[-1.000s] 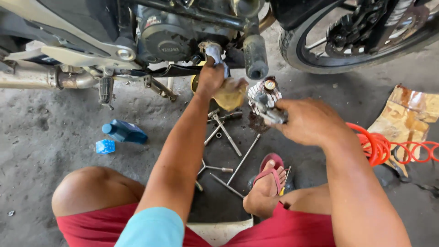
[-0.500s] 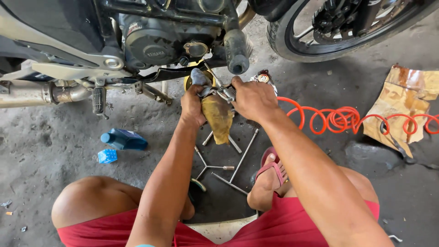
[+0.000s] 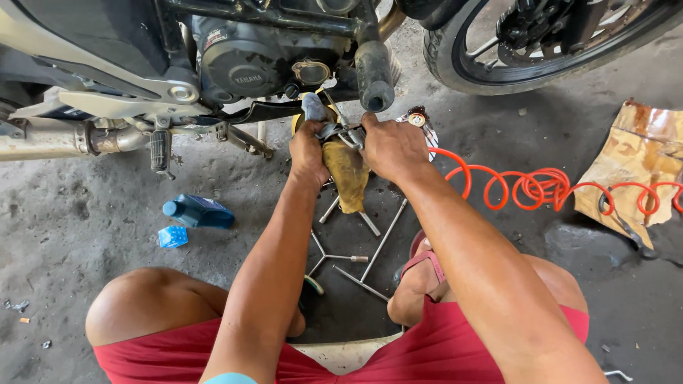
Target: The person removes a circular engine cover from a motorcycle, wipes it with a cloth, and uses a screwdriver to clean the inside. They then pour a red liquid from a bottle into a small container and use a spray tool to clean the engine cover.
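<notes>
- left hand (image 3: pixel 307 151) clenched on a rag (image 3: pixel 346 174), dirty yellow-brown, hanging limp under the engine (image 3: pixel 256 64)
- right hand (image 3: pixel 393 146) grasping a small metal part (image 3: pixel 341 133) at the rag's top
- wrenches (image 3: pixel 348 249) on floor below

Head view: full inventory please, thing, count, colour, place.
Motorcycle engine block: 1, dark grey, top centre.
Motorcycle wheel: 1, black, top right.
Exhaust pipe: 1, silver, left.
Oil bottle: 1, blue, lying on floor, left.
Small box: 1, blue, beside bottle.
Coiled air hose: 1, orange, right.
Cardboard sheet: 1, brown, far right.
Y-shaped socket wrenches: several, silver, between feet.
Stained rag: 1, yellow-brown, in the hands.
Left hand, right hand: below engine, around rag and a metal part.
</notes>
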